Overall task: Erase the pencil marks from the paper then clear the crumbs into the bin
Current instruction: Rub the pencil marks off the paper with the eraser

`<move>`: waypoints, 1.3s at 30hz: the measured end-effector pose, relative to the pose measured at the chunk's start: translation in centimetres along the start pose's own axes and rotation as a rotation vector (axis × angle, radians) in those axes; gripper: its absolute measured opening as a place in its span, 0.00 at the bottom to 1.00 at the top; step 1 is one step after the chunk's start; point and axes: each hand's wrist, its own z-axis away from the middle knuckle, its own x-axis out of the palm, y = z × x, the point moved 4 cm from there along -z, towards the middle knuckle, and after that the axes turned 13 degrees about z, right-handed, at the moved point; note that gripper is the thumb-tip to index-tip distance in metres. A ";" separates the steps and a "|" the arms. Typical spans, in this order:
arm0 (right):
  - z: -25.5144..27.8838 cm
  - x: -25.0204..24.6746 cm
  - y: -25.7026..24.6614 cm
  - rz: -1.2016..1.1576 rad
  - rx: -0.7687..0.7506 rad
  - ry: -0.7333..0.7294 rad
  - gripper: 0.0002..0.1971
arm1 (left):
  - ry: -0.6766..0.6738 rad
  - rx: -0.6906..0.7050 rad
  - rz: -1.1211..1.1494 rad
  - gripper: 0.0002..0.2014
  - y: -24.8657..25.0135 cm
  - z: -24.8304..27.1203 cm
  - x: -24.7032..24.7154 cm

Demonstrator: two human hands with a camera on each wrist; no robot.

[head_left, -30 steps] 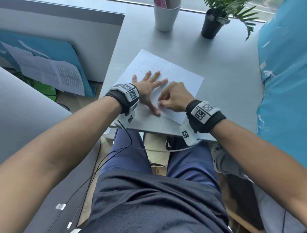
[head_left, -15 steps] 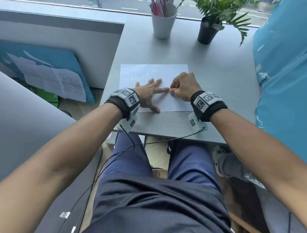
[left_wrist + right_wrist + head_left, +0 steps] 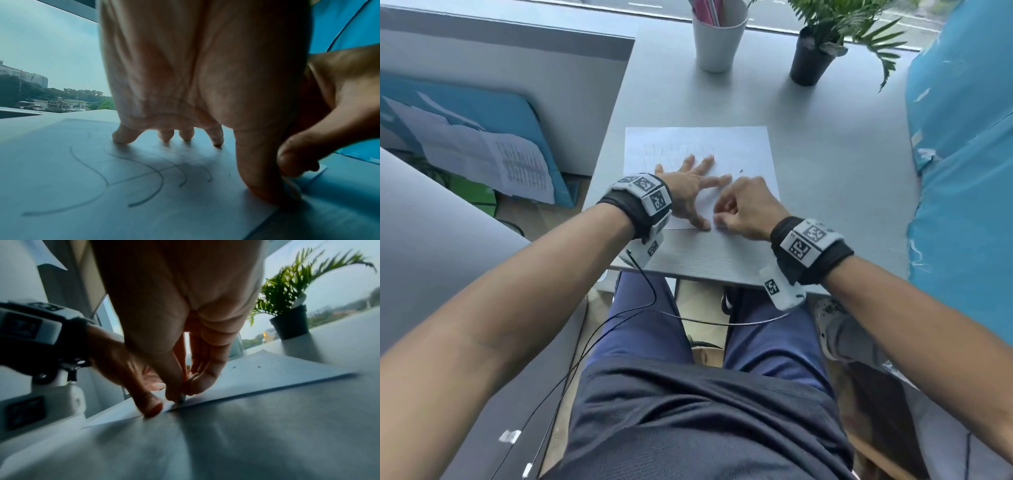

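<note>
the paper (image 3: 698, 150) lay flat on the grey desk (image 3: 825, 192), its long axis running 9 to 3 o'clock. the left hand (image 3: 690, 192) was spread flat on it, fingers straight and fanned toward 12 to 2 o'clock, thumb at the near edge, pinning the sheet. the right hand (image 3: 746, 209) sat just at 3 o'clock of that thumb, its fingers curled and pinching a small eraser (image 3: 180, 398) down onto the near edge of the paper, touching or almost touching the left thumb.

the pencil marks (image 3: 144, 175) lay from the eraser toward 10 to 12 o'clock, mostly under and beyond the left palm, so the right hand was the nearer one to rub them, though the holding hand covered part of them (it would likely have to shift).

the head view showed only faint lines near the far edge and one dark crumb (image 3: 741, 170); the left wrist view showed the curved strokes plainly. the right wrist view alone showed the eraser's tip and a few crumbs. no view showed a bin.
</note>
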 end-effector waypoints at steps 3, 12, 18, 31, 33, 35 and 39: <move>-1.2 -1.4 2.8 0.003 0.140 0.077 0.06 | -0.004 -0.004 0.007 0.55 0.2 0.1 0.0; -1.2 -1.3 3.2 -0.007 0.150 0.057 0.05 | 0.070 -0.011 0.073 0.59 -0.1 0.3 0.3; -4.0 -2.3 2.5 -0.025 0.096 0.109 0.04 | 0.133 -0.029 0.153 0.69 -1.2 0.1 0.3; -2.3 -0.5 1.0 0.020 0.044 0.039 0.04 | 0.096 -0.084 0.090 0.71 -1.1 -0.2 0.1; -0.8 0.4 -0.4 0.008 -0.025 -0.014 0.03 | 0.103 -0.095 0.089 0.71 -1.2 -0.2 0.1; -0.5 -0.1 0.6 0.024 0.038 0.038 0.03 | 0.121 -0.114 0.105 0.70 -1.2 0.0 0.1; -1.5 -1.4 4.1 0.035 0.205 0.123 0.05 | 0.163 -0.189 0.052 0.66 -0.9 0.7 0.4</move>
